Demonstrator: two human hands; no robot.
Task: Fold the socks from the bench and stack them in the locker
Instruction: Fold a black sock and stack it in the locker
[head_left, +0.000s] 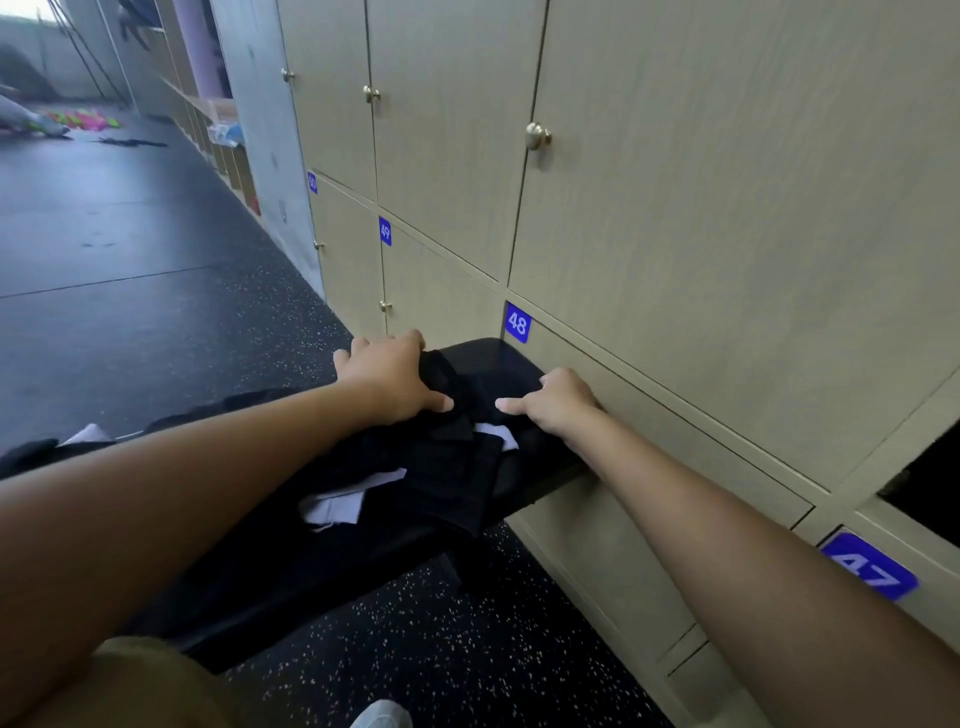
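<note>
— Left hand (387, 376) lies over the far end of the pile of black fabric socks (447, 457) on the black padded bench (498, 358), fingers curled into the cloth; I think it grips one sock.

— And the right hand (556, 402)?

— I see it just beside, curled, pinching the same cloth I believe. The sock runs between both hands, across the bench. The open locker (930, 488) is to my right, nearer the right hand.

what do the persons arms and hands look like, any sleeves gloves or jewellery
Both forearms are bare up to the frame edge, with no sleeves in view. The left hand and right hand wear no gloves, and no rings, watch or wristbands show on either.
</note>
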